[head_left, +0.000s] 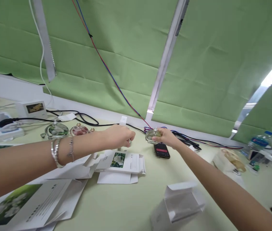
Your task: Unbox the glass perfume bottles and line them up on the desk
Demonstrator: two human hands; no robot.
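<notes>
Left hand [120, 137]: fingers curled together above the printed carton [128, 163]; a shiny bit shows at their tips, and we cannot tell whether it is gripped or worn.
Glass bottle [149, 136]: raised near the table's back edge, just above the phone [163, 154].
Right hand [166, 137]: thumb and fingers clamped on the bottle's right side.
Handling: we judge it stiff, fairly weighty, slick and breakable; we would hold its rounded sides and spare the neck.
Table [116, 205]: pale green; power strip [2, 133], green-patterned bottle [57, 130], pink-patterned bottle [78, 130], cartons, open white box [160, 218], then water bottle [261, 140].
Room: red and blue cable [113, 78] crossing green blinds [126, 41]; brightness through a gap at far right.
</notes>
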